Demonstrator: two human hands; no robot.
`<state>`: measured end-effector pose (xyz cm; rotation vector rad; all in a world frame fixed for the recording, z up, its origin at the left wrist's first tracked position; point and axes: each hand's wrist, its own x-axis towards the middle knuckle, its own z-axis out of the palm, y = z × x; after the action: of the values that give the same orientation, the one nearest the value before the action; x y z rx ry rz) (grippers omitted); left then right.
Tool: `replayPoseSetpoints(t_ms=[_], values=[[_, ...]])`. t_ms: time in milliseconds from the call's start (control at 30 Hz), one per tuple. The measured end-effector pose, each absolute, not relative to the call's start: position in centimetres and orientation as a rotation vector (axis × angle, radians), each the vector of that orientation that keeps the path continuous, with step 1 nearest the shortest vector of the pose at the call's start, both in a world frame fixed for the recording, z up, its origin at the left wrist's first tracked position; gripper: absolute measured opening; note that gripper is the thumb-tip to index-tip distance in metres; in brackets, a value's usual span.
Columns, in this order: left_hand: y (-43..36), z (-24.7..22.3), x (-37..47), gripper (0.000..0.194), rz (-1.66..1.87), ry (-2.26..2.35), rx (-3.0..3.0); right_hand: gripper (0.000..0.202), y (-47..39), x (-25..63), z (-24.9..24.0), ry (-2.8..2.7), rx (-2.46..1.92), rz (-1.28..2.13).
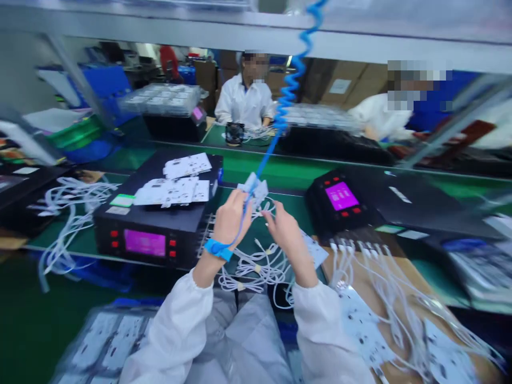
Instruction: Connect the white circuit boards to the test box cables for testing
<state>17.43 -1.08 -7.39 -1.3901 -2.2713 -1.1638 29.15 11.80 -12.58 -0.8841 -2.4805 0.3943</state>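
Note:
My left hand (232,218) is closed on a white circuit board (258,193), held raised above the green bench. Around that wrist sits a blue wrist strap (218,249), whose cord crosses in front of the board. My right hand (284,226) pinches a thin white cable (267,207) just right of the board; whether the cable's end touches the board is too blurred to tell. Below both hands lie several bundled white cables (258,268). Another white board (316,249) lies partly hidden behind my right wrist.
A black tester (144,242) with a magenta screen stands left, white boards (174,191) on top. Another tester (340,197) stands right, with plugged white cables (376,253). Trays of boards (108,341) sit lower left. A coiled blue cord (290,80) hangs ahead; two co-workers (246,101) sit opposite.

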Motion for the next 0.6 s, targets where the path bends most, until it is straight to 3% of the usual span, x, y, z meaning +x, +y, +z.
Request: replayPoseSetpoints(t_ms=[100,233,367,600], values=[[-1.2,-7.2,17.2,0.013,-1.232,-2.174,-1.376,0.042,12.3,28.1,-13.4,-2.477,-0.774,0.259],[-1.7,-6.4,16.9,0.012,-1.321,-2.112,-1.332,0.022,12.4,27.1,-13.9,-2.483,-0.525,0.472],[-2.6,-5.2,16.9,0.013,-1.397,-2.232,-1.203,0.023,11.8,27.1,-14.3,-2.416,-0.439,0.568],[-4.0,-3.5,17.4,0.016,-1.320,-2.292,-1.172,0.026,10.5,27.0,-13.6,-2.644,-0.526,0.315]])
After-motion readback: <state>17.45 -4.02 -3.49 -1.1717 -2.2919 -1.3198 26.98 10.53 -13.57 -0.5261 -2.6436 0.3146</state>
